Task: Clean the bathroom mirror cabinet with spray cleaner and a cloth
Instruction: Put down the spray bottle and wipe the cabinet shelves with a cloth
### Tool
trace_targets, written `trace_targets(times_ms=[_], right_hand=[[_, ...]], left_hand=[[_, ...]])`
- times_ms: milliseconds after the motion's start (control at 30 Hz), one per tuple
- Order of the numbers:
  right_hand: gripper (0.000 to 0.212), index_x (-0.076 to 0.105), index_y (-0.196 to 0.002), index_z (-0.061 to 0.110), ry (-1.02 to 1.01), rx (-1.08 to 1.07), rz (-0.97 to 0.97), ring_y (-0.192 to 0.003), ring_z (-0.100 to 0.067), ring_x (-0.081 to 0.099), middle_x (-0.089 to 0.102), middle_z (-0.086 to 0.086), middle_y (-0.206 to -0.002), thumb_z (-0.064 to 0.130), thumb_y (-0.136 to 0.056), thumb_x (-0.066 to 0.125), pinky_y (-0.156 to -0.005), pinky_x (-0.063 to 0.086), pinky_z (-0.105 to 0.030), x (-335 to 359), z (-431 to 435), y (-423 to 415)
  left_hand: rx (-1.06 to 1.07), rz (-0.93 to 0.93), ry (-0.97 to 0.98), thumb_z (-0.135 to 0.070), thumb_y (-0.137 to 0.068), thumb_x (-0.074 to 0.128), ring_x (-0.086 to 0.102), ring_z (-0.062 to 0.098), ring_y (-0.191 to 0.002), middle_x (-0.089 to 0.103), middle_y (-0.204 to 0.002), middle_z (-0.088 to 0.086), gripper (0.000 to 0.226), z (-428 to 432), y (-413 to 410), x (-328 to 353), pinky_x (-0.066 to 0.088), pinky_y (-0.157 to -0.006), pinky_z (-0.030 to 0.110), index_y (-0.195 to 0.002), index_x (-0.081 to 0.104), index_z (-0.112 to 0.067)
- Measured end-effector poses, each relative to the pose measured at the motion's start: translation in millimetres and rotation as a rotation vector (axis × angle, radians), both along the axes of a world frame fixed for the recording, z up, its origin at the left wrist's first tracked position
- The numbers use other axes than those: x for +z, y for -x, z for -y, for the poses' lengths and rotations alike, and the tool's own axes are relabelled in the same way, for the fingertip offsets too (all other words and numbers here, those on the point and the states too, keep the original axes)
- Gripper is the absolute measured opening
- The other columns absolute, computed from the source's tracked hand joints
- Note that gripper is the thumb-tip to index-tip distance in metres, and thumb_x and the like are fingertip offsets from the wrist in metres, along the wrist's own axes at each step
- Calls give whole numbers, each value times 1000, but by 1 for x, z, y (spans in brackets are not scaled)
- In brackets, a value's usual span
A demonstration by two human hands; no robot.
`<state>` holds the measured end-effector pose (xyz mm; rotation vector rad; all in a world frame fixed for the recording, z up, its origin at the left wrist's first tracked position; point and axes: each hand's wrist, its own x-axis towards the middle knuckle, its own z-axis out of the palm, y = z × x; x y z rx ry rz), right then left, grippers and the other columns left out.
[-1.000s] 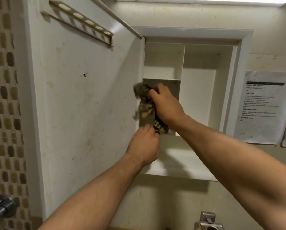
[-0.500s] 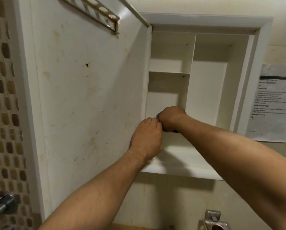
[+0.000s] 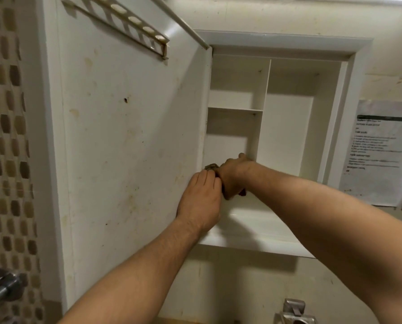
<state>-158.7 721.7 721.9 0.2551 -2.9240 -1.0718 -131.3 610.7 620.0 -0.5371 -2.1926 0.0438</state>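
right hand (image 3: 232,177) fisted round patterned cloth (image 3: 211,167) in mirror cabinet's (image 3: 286,40) bottom-left corner, by the hinge edge. left hand (image 3: 201,199) fingers together against it, can't tell if gripping. risk: stained door (image 3: 130,141) swings in, pinches the 2 hands.

The open door (image 3: 125,148) fills the left and centre of the frame, with a rack (image 3: 125,22) on it at upper left and a tiled wall (image 3: 6,136) further left. The cabinet (image 3: 349,94) lies right of the door; a divider (image 3: 266,85) splits it, with a shelf (image 3: 235,109) in the left part. Below the shelf, the left hand (image 3: 201,197) and right hand (image 3: 234,174) meet at centre frame, the cloth (image 3: 210,167) between them. A paper (image 3: 380,153) hangs at far right.
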Motion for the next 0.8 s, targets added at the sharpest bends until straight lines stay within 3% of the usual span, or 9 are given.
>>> trace_targets(times_ms=[67, 133, 233, 300, 433, 600, 700, 800], right_hand=[[14, 42, -82, 28, -148, -112, -14, -74, -19, 47, 54, 4, -77, 31, -87, 55, -108, 29, -59, 7, -2, -8], [12, 45, -99, 24, -199, -137, -23, -83, -24, 48, 49, 3, -81, 31, -92, 52, -105, 31, -58, 11, -8, -15], [29, 60, -116, 22, -165, -44, -71, -86, -20, 57, 54, 4, -86, 44, -99, 51, -75, 45, -37, 11, -6, -27], [28, 65, -109, 23, -168, 36, -123, -74, -15, 58, 58, 5, -85, 46, -98, 56, -57, 41, -30, 8, -4, -41], [18, 63, -89, 27, -265, 135, -229, -69, -15, 56, 59, 6, -78, 45, -90, 62, -66, 44, -31, -13, -33, -82], [18, 62, -87, 28, 70, -64, -279, -66, -13, 59, 60, 7, -77, 45, -88, 58, -52, 41, -27, -13, -91, -114], [11, 60, -83, 29, 295, -105, -319, -63, -13, 61, 62, 6, -79, 39, -82, 61, -51, 45, -26, -3, -108, -111], [13, 61, -89, 29, 521, 63, -404, -68, -13, 60, 60, 5, -91, 39, -83, 66, -54, 47, -29, -7, -110, -101]], left_hand=[[23, 1, 85, -14, -79, 48, 47, 29, -106, 55, -114, 12, 37, 5, -6, 1, 36, -108, 42, -115, 56, -8], [28, 11, 151, -14, -78, 48, 48, 29, -108, 55, -113, 12, 37, 11, -11, 0, 31, -114, 45, -114, 56, -8], [24, -5, 201, -15, -78, 52, 49, 31, -116, 55, -117, 11, 42, 20, -16, -2, 23, -122, 46, -119, 57, -7], [-7, 1, 237, -15, -78, 53, 50, 30, -117, 56, -117, 11, 45, 24, -16, -3, 21, -124, 46, -122, 58, -6], [-96, 14, 278, -12, -77, 54, 51, 29, -109, 58, -112, 10, 36, 22, -15, -6, 25, -122, 42, -111, 61, -8], [-171, 91, 279, -9, -78, 54, 47, 24, -102, 56, -109, 8, 25, 1, -13, -8, 39, -96, 34, -104, 57, -10], [-189, 119, 261, -10, -79, 57, 48, 25, -102, 56, -108, 9, 24, -14, -16, -7, 42, -93, 35, -103, 58, -10], [-175, 131, 200, -10, -77, 57, 49, 27, -105, 56, -115, 12, 27, -22, -18, -7, 45, -96, 38, -104, 59, -8]])
